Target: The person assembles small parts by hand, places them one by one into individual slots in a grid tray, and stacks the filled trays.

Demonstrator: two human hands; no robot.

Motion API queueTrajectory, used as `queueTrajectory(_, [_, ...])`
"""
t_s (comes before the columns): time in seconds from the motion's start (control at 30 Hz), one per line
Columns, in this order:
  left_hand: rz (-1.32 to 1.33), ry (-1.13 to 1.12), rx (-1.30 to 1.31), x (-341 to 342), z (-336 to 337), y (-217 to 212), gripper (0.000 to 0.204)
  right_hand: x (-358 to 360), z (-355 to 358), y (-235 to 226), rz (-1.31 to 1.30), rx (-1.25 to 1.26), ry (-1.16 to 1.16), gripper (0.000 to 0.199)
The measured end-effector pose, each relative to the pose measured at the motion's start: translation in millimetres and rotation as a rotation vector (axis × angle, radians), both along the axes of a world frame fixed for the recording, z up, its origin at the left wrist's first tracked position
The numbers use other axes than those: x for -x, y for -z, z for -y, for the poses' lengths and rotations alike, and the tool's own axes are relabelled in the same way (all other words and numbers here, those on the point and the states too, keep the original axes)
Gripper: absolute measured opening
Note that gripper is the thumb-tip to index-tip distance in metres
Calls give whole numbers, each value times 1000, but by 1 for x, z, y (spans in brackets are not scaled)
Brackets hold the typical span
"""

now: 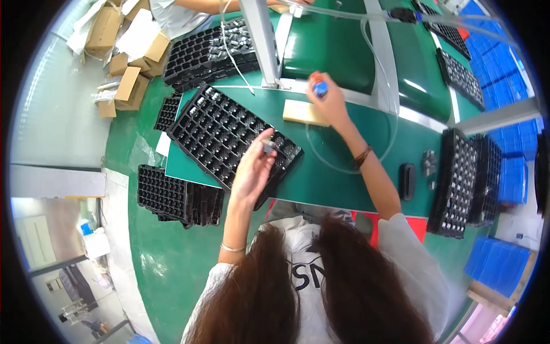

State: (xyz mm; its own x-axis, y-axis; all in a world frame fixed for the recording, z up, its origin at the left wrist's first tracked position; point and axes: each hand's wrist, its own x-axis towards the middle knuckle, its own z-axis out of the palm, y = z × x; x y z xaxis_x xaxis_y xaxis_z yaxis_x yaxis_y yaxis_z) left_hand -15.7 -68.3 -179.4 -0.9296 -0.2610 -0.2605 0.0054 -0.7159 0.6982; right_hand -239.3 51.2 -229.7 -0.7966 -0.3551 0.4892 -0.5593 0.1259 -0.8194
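Long dark hair (321, 286) and a white printed shirt (303, 269) fill the near edge, with both bare forearms reaching away from them over a green work surface (338, 172).

On the left, the left hand (252, 172), a thin bangle (232, 248) on its wrist, hovers over the near right end of a black compartment tray (223, 135) that lies tilted on the surface. Its fingers are pinched on a small grey metal part (268, 147), held just above the tray's cells. A few similar parts sit in the cells at the tray's far left corner.

Farther off and to the right, the right hand (326, 103), with a dark band (362, 156) at the wrist, is closed around a small blue and orange tool (319, 87). It is just beside a pale rectangular block (303, 113) lying flat on the surface.

A clear hose (344, 166) loops across the green surface between the arms. Near the right forearm lies a small black oval object (407, 181), and beyond it some loose grey parts (429, 163) beside stacked black trays (458, 183). More black trays (172, 198) are stacked at the near left, and cardboard boxes (129, 63) lie at the far left.
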Motion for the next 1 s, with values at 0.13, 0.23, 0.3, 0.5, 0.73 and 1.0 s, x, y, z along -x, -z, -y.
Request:
queueTrajectory(0.13, [-8, 39, 28, 3, -17, -16, 44, 101, 5, 7, -45, -215, 351, 35])
queueTrajectory(0.23, [-22, 27, 26, 3, -25, -14, 40, 149, 0, 24, -236, -143, 429, 41])
queueTrajectory(0.3, [11, 15, -4, 0, -25, -8, 38, 159, -2, 30, -171, -290, 446, 46])
queueTrajectory(0.5, [-41, -23, -1, -7, -23, -11, 32, 164, -6, 23, -117, -408, 475, 44])
queueTrajectory(0.73, [-30, -173, 120, -6, -23, -25, 30, 0, -2, -66, 496, 256, -128, 28])
queueTrajectory(1.0, [-15, -154, 272, -8, -40, -35, 30, -130, -27, -84, 521, 282, -430, 20])
